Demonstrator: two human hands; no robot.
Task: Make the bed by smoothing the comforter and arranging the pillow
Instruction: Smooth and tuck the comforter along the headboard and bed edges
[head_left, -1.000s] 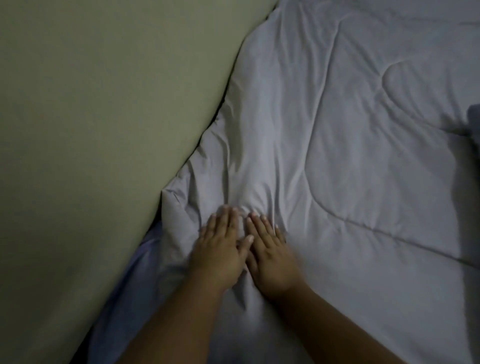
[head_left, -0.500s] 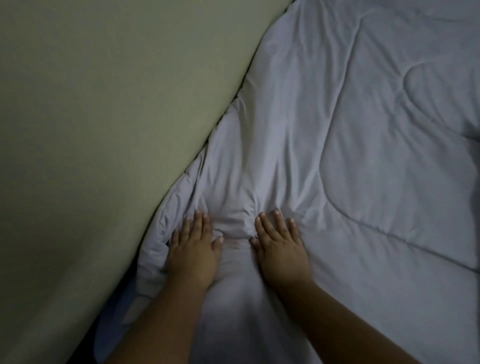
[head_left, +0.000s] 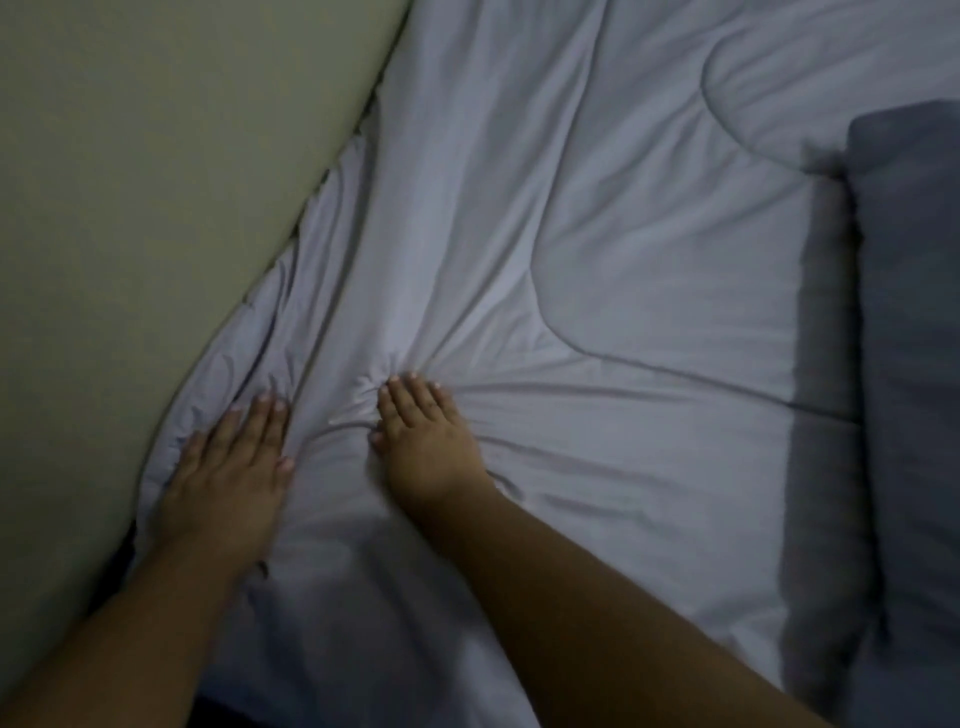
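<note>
Pressing flat, both hands rest open-palmed on the comforter (head_left: 597, 291), holding nothing. Left hand (head_left: 231, 467) sits by the wall (head_left: 130, 208); right hand (head_left: 423, 447) meets bunched folds running toward 12 o'clock. Dark pillow (head_left: 914, 364) lies at 3 o'clock, nearer the right hand.

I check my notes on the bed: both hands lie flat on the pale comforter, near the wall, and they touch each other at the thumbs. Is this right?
Not quite. The head view shows the left hand and right hand flat on the comforter near the wall, but they lie apart, with bunched fabric between them.
</note>
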